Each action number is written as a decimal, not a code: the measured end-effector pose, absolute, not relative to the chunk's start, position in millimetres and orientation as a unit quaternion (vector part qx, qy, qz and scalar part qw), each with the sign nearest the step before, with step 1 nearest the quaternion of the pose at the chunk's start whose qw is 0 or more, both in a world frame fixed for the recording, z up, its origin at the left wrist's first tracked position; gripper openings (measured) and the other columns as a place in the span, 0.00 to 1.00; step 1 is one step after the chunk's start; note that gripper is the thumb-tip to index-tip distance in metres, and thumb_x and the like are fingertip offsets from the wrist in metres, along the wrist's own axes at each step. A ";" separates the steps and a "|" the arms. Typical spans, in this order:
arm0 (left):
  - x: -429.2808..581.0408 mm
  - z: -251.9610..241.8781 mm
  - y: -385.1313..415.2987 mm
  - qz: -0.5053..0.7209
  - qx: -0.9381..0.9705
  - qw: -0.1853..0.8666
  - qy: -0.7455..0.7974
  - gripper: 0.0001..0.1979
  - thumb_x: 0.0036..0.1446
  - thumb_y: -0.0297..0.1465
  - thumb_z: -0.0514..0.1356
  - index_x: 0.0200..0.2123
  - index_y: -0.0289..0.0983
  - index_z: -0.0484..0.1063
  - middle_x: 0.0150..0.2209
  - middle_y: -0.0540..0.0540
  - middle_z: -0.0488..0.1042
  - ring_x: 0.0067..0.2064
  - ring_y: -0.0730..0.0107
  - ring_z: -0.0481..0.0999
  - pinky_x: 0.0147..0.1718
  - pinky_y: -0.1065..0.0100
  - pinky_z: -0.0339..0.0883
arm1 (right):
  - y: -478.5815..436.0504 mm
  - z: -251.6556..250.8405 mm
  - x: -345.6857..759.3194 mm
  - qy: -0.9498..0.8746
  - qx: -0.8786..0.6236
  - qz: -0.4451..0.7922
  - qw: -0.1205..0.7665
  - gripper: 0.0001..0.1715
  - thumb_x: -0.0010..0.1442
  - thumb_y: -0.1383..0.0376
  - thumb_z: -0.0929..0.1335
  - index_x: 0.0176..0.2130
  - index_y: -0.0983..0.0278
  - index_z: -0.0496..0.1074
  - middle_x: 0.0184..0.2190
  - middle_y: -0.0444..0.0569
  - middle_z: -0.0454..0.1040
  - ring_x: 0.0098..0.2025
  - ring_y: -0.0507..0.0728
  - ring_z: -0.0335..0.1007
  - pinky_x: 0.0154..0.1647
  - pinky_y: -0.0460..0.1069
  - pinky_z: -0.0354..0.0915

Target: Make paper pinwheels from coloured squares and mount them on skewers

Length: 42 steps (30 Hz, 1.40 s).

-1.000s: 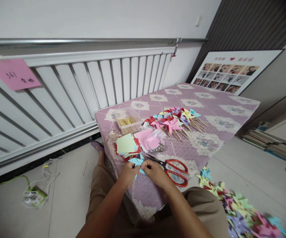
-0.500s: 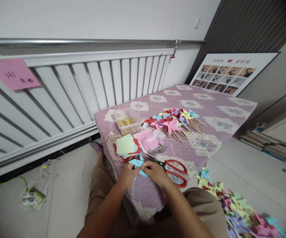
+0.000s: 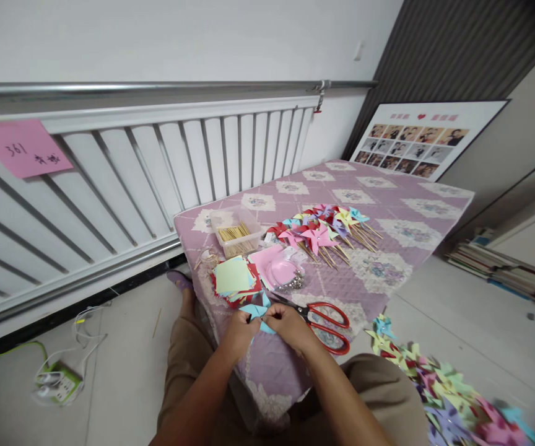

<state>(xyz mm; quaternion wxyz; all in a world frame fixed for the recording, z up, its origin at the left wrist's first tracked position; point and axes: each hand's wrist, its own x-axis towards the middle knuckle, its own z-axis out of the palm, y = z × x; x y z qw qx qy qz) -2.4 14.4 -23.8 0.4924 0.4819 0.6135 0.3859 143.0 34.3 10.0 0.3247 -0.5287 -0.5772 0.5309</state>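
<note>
A light blue paper pinwheel is pinched between my two hands near the front corner of the cloth-covered table. My left hand grips its left side. The fingers of my right hand are closed at its middle; any small part between them is hidden. Red-handled scissors lie just right of my right hand, blades toward the pinwheel. Behind my hands sits a stack of coloured paper squares, pale green on top. Beside it are a pink heart-shaped dish and small silvery pins in clear plastic.
A clear plastic box holds wooden sticks. Finished pinwheels on sticks are heaped further back. More pinwheels lie at lower right, below the table. A radiator runs along the wall; a power strip with cables is on the floor.
The view has shifted slightly. My hands stay on the blue pinwheel, with its blades a little turned and the fingers closer together at its centre.
</note>
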 end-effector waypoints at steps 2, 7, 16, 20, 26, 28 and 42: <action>-1.8 -22.9 14.5 0.393 0.479 0.492 0.611 0.07 0.47 0.32 0.57 0.27 0.34 0.72 0.21 0.54 0.65 0.24 0.75 0.59 0.23 0.73 0.53 | 33.9 9.1 142.4 -0.573 -0.536 0.520 0.338 0.06 0.45 0.64 0.70 0.23 0.62 0.68 0.19 0.38 0.66 0.24 0.51 0.61 0.26 0.46 0.58; -1.3 -24.4 15.1 0.397 0.477 0.498 0.606 0.08 0.47 0.32 0.57 0.29 0.33 0.73 0.21 0.54 0.66 0.23 0.76 0.59 0.23 0.73 0.53 | 34.0 5.3 142.1 -0.559 -0.546 0.500 0.374 0.12 0.43 0.66 0.71 0.28 0.61 0.65 0.22 0.38 0.67 0.27 0.53 0.64 0.29 0.47 0.61; -0.1 -20.4 14.4 0.400 0.466 0.503 0.608 0.08 0.47 0.30 0.57 0.29 0.34 0.75 0.21 0.54 0.67 0.23 0.76 0.59 0.22 0.74 0.53 | 38.0 3.9 141.0 -0.545 -0.469 0.583 0.379 0.30 0.45 0.67 0.71 0.49 0.63 0.66 0.39 0.48 0.78 0.41 0.58 0.75 0.42 0.52 0.69; -0.3 -20.1 14.2 0.404 0.460 0.511 0.603 0.08 0.48 0.30 0.58 0.29 0.34 0.75 0.22 0.53 0.69 0.23 0.75 0.61 0.23 0.74 0.55 | 41.3 0.0 143.5 -0.551 -0.454 0.601 0.359 0.25 0.45 0.67 0.71 0.46 0.63 0.72 0.38 0.47 0.79 0.39 0.57 0.74 0.40 0.51 0.68; -2.2 -22.5 14.3 0.407 0.469 0.506 0.598 0.08 0.48 0.30 0.57 0.30 0.34 0.75 0.23 0.53 0.69 0.25 0.75 0.62 0.26 0.73 0.57 | 45.0 2.9 149.2 -0.573 -0.462 0.597 0.319 0.08 0.46 0.65 0.72 0.31 0.65 0.77 0.25 0.42 0.77 0.27 0.53 0.68 0.31 0.47 0.63; -2.4 -22.6 14.3 0.407 0.469 0.512 0.594 0.08 0.48 0.29 0.57 0.30 0.33 0.75 0.22 0.53 0.68 0.24 0.75 0.61 0.25 0.73 0.56 | 45.5 7.7 150.2 -0.578 -0.464 0.596 0.308 0.06 0.45 0.66 0.71 0.29 0.65 0.77 0.23 0.40 0.75 0.25 0.52 0.66 0.29 0.46 0.61; -3.0 -24.2 16.6 0.404 0.465 0.515 0.597 0.09 0.49 0.29 0.57 0.32 0.33 0.75 0.25 0.52 0.72 0.26 0.73 0.65 0.27 0.72 0.58 | 39.1 7.8 144.9 -0.548 -0.478 0.606 0.322 0.14 0.46 0.62 0.72 0.35 0.65 0.78 0.27 0.42 0.76 0.27 0.53 0.66 0.31 0.47 0.63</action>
